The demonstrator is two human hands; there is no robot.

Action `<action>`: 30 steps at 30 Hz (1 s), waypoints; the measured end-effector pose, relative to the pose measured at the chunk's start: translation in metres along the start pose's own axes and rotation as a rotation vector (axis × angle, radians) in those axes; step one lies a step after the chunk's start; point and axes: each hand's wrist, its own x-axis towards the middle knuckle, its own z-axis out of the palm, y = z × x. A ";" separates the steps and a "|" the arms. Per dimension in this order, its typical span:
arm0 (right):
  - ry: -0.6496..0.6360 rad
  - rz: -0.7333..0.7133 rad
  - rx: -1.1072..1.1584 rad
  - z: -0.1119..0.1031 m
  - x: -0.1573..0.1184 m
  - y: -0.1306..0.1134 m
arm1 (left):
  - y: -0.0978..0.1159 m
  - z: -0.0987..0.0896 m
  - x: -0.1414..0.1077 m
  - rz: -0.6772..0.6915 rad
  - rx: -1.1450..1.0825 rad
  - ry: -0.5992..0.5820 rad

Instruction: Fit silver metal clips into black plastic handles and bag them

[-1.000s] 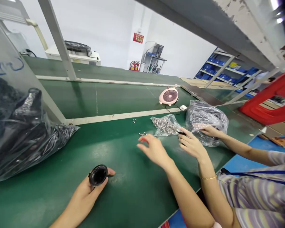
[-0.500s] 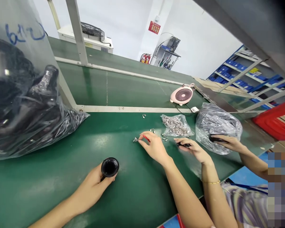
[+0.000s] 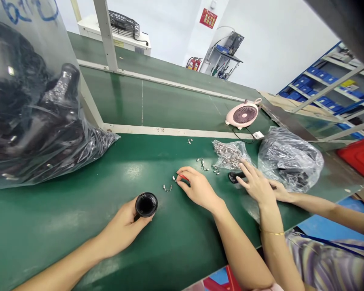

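Observation:
My left hand point(image 3: 125, 226) is wrapped round a black cup-shaped part point(image 3: 147, 204), its round open end facing up. Just right of it, my right hand point(image 3: 198, 189) pinches a thin red tool point(image 3: 184, 177) with a small pale tip; its exact kind is not clear. Close to that tip, a small curved metal piece point(image 3: 167, 188) lies on the green table. Several more such metal pieces point(image 3: 202, 164) are scattered beyond my right hand. A clear bag point(image 3: 230, 155) full of small metal pieces lies behind them.
A co-worker's hands point(image 3: 259, 184) handle a black part point(image 3: 233, 177) close on my right. Beyond is a clear bag point(image 3: 291, 155) of black parts. A large bag point(image 3: 48, 121) of black parts stands at left. A pink fan point(image 3: 244, 115) sits behind the rail point(image 3: 170, 131).
My view has shifted slightly. The small metal piece that was at the red tool's tip now lies on the table apart from it. The co-worker's nearer hand has turned and spread its fingers.

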 end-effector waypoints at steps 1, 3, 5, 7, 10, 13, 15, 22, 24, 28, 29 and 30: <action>0.001 -0.006 0.024 0.000 -0.001 -0.006 | 0.002 0.000 0.001 -0.003 -0.017 0.010; -0.008 -0.058 0.117 0.001 -0.004 -0.020 | 0.005 0.000 0.002 -0.007 -0.055 0.056; -0.002 -0.162 0.223 0.006 -0.009 -0.035 | 0.009 -0.001 0.003 -0.004 -0.105 0.114; 0.027 -0.268 0.246 0.014 -0.014 -0.046 | 0.011 -0.002 0.004 0.008 -0.151 0.142; 0.067 -0.375 0.162 0.027 -0.019 -0.052 | 0.012 -0.003 0.003 -0.007 -0.187 0.141; 0.039 -0.421 0.165 0.030 -0.021 -0.051 | 0.011 -0.002 0.002 -0.031 -0.206 0.154; -0.034 -0.382 0.252 0.025 -0.021 -0.050 | 0.010 -0.002 0.001 -0.023 -0.218 0.139; -0.192 -0.347 0.463 0.011 -0.019 -0.049 | 0.014 -0.002 -0.003 0.085 -0.210 -0.052; -0.171 -0.330 0.475 0.007 -0.020 -0.049 | 0.017 -0.002 -0.003 0.127 -0.179 -0.071; 0.013 -0.345 0.480 0.001 -0.023 -0.057 | 0.022 -0.003 -0.002 0.161 -0.083 -0.080; 0.060 -0.381 0.476 0.002 -0.024 -0.060 | 0.022 -0.003 -0.002 0.168 -0.067 -0.091; 0.101 -0.428 0.455 0.003 -0.025 -0.063 | 0.022 -0.003 -0.001 0.177 -0.057 -0.105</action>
